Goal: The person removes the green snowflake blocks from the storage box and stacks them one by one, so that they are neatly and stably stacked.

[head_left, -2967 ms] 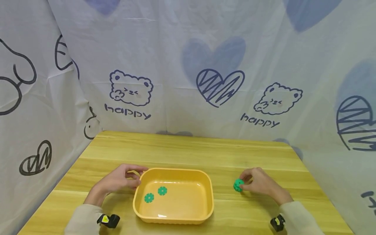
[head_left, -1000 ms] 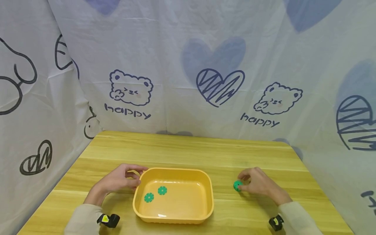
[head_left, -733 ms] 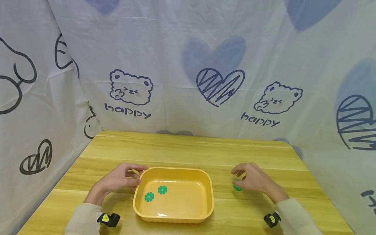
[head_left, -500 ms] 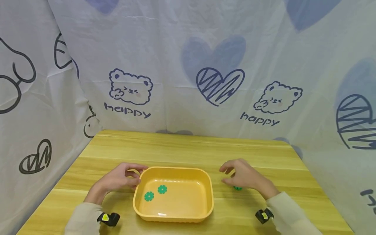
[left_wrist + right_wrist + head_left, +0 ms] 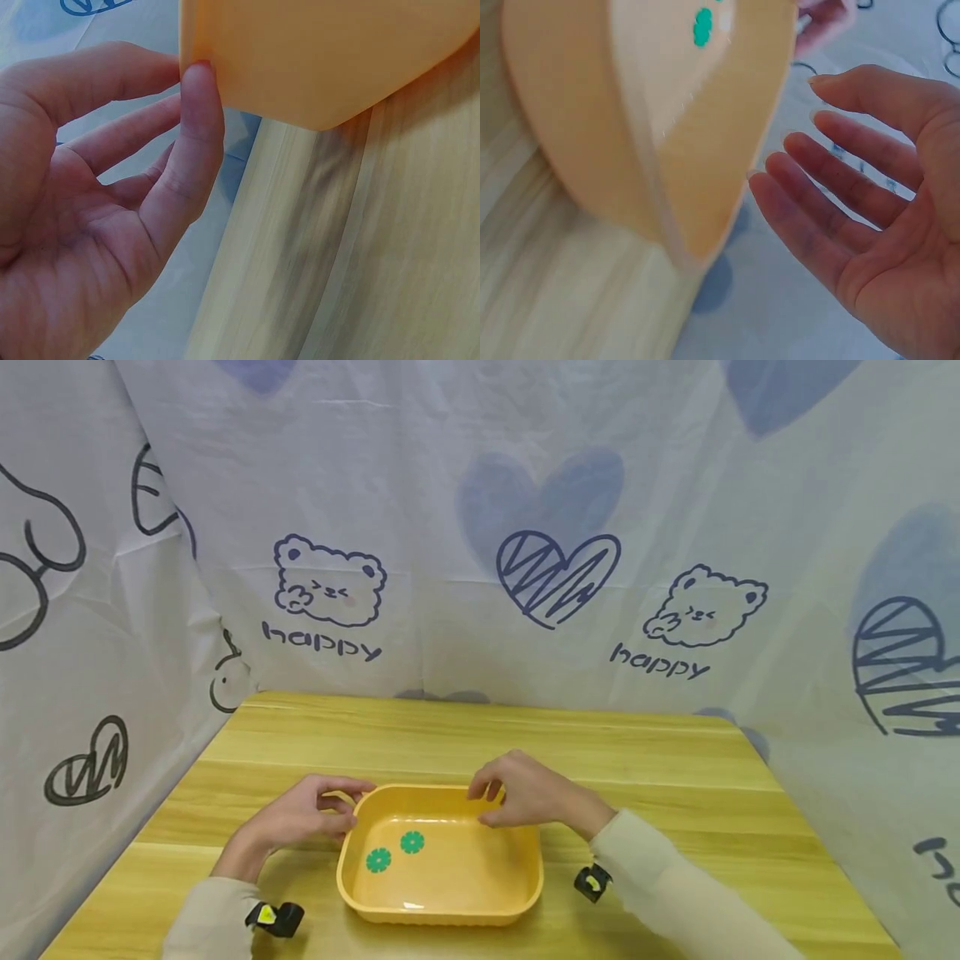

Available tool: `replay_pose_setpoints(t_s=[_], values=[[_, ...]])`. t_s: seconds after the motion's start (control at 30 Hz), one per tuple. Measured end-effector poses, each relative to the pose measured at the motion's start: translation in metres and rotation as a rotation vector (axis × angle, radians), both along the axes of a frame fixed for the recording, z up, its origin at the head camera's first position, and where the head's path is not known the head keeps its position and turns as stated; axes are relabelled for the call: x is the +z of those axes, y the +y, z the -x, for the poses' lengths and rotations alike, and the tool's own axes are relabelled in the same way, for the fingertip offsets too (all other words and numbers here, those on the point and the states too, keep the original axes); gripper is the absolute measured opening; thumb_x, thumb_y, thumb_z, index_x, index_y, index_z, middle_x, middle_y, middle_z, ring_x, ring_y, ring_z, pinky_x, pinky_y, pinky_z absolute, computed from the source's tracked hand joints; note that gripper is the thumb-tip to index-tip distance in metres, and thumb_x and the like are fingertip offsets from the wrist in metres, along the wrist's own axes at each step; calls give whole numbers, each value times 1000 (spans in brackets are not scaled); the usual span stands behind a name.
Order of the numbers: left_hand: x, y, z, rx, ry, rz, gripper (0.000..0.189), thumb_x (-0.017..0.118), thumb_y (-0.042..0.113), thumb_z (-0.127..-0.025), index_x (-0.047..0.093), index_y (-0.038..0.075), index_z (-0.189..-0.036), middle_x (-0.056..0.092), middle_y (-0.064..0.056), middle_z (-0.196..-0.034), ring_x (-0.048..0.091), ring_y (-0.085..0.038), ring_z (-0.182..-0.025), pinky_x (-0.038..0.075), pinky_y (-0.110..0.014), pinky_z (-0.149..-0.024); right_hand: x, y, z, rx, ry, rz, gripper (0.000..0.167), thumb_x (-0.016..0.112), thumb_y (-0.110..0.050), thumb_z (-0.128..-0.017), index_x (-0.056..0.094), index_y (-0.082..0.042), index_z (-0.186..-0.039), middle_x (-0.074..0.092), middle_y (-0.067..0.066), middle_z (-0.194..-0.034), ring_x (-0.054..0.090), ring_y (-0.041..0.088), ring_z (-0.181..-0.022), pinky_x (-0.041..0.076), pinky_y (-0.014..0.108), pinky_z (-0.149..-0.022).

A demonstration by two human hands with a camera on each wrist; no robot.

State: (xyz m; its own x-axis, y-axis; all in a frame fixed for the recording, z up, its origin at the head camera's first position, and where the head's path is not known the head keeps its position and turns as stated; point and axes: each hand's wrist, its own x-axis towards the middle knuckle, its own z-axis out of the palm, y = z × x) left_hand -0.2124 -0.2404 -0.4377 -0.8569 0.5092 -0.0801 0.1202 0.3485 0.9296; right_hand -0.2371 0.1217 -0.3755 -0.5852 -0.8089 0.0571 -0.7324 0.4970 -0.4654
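Observation:
A yellow plastic tray (image 5: 438,917) stands on the table, with two green snowflake-shaped building discs, a near one (image 5: 378,860) and a farther one (image 5: 412,842), lying flat in its left half. My left hand (image 5: 303,810) holds the tray's left end by its far corner; in the left wrist view the thumb lies against the outer wall and the index fingertip meets the rim. Over the tray's right far side hovers my right hand (image 5: 532,789). Its fingers spread loosely bent with nothing in them, as the right wrist view shows. The green discs on the table at right are hidden behind my right arm.
The wooden table (image 5: 675,777) reaches back to a white printed cloth (image 5: 450,635), which also hangs along both sides. A black wrist camera (image 5: 592,882) sits on the right sleeve and another (image 5: 275,919) on the left one.
My right hand gripped a clump of green discs on the table at right, let go, and swung left over the tray. My left hand has stayed at the tray's corner.

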Motion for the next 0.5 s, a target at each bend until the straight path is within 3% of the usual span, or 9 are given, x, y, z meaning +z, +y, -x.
replay_pose_setpoints(t_s=[0.23, 0.5], values=[[0, 0, 1, -4, 8, 7, 54, 67, 4, -94, 52, -12, -143, 59, -30, -123, 69, -18, -94, 66, -39, -76, -12, -40, 5, 91, 7, -77, 23, 79, -10, -85, 77, -3, -106, 79, 10, -107, 76, 24, -91, 58, 15, -78], [1, 0, 1, 2, 0, 2, 54, 67, 4, -93, 52, -12, -142, 58, -28, -123, 69, -16, -93, 66, -39, -76, -18, -71, 7, 92, -20, -147, 22, 79, -10, -84, 80, -6, -106, 80, 5, -105, 73, 19, -88, 51, 9, -71]])
